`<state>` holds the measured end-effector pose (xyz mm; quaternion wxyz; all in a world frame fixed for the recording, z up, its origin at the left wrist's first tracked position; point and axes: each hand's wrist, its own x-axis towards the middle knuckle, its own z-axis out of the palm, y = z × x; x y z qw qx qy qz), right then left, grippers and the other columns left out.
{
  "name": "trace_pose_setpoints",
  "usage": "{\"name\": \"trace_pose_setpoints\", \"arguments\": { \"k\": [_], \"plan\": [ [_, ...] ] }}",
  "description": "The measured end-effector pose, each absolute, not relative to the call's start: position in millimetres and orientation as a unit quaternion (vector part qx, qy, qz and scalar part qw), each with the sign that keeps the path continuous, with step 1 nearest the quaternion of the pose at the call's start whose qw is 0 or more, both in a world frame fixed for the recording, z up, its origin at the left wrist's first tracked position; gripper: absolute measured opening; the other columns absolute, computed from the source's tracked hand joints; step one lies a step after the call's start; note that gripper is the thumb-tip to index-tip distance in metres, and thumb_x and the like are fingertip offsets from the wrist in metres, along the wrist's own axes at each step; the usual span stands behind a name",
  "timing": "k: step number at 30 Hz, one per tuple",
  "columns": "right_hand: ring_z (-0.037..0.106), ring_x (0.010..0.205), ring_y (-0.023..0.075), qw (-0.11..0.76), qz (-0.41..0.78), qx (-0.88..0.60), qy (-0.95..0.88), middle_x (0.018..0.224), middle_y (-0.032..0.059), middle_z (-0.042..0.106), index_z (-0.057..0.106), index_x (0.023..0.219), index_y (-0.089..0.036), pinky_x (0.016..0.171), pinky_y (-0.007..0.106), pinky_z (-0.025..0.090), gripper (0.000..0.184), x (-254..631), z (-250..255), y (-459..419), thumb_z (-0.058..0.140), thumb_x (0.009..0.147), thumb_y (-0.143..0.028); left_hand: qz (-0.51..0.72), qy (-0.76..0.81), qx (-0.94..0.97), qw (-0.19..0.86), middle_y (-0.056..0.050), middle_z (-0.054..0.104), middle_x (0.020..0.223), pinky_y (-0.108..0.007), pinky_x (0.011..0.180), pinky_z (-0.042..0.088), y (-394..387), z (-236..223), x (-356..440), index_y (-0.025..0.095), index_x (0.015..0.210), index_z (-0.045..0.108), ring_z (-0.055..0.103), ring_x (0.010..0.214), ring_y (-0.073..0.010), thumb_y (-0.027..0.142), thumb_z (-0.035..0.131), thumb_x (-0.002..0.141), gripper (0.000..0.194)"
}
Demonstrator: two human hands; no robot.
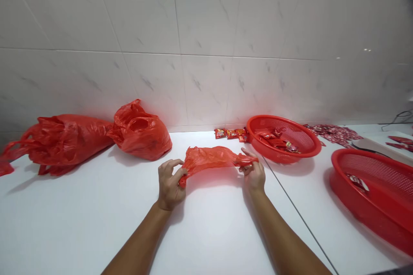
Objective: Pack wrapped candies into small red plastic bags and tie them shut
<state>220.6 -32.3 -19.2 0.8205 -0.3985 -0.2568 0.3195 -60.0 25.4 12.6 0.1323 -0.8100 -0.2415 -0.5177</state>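
Observation:
A thin red plastic bag (pixel 211 157) is stretched sideways between my two hands, just above the white table (pixel 213 232). My left hand (pixel 171 184) is closed around its bunched left end. At the other end, my right hand (pixel 254 175) pinches the gathered, narrow part between thumb and fingers. The bag looks flat and crumpled, with nothing visible inside it. Beyond my right hand stands a round red plastic basket (pixel 284 154) with several small wrapped packets in it.
Two full red plastic bags, one long (pixel 80 137) and one rounder (pixel 145 135), rest at the left by the tiled wall (pixel 206 86). Small red packets (pixel 231 134) lie by the wall. A larger red basket (pixel 361 197) and scattered red-and-white packets (pixel 335 133) are at right.

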Motion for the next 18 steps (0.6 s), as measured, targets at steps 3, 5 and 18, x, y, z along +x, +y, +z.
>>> {"name": "trace_pose_setpoints", "arguments": {
  "k": [3, 5, 18],
  "plan": [
    [0.064, 0.061, 0.0142, 0.802, 0.312, -0.419, -0.289, 0.117, 0.0132, 0.075, 0.071, 0.125, -0.016, 0.051, 0.027, 0.046, 0.049, 219.2, -15.4, -34.7, 0.057, 0.08, -0.03, -0.525, -0.256, -0.8, 0.135, -0.014, 0.062, 0.115, -0.052, 0.092, 0.046, 27.1, 19.7, -63.4, 0.021, 0.098, 0.067, 0.057, 0.106, -0.0322, 0.018, 0.05, 0.091, 0.019],
    [0.063, 0.058, 0.0117, 0.779, 0.301, -0.443, -0.326, 0.136, 0.013, 0.069, 0.07, 0.124, -0.019, 0.05, 0.027, 0.047, 0.051, 213.8, -13.0, -38.0, 0.057, 0.075, -0.023, -0.531, -0.267, -0.789, 0.152, -0.016, 0.06, 0.118, -0.056, 0.094, 0.047, 14.9, 29.3, -60.4, 0.022, 0.108, 0.068, 0.056, 0.109, -0.0346, 0.022, 0.054, 0.089, 0.024],
    [0.071, 0.065, 0.0181, 0.728, 0.321, -0.467, -0.385, 0.148, 0.0119, 0.061, 0.069, 0.13, -0.025, 0.049, 0.03, 0.052, 0.064, 185.4, 47.2, -82.6, 0.054, 0.069, -0.015, -0.117, -0.5, -0.858, 0.019, -0.008, 0.068, 0.07, -0.035, 0.062, 0.056, -11.7, 35.2, 25.4, 0.015, 0.079, 0.069, 0.066, 0.066, -0.0226, 0.012, 0.057, 0.09, 0.017]
  ]
}}
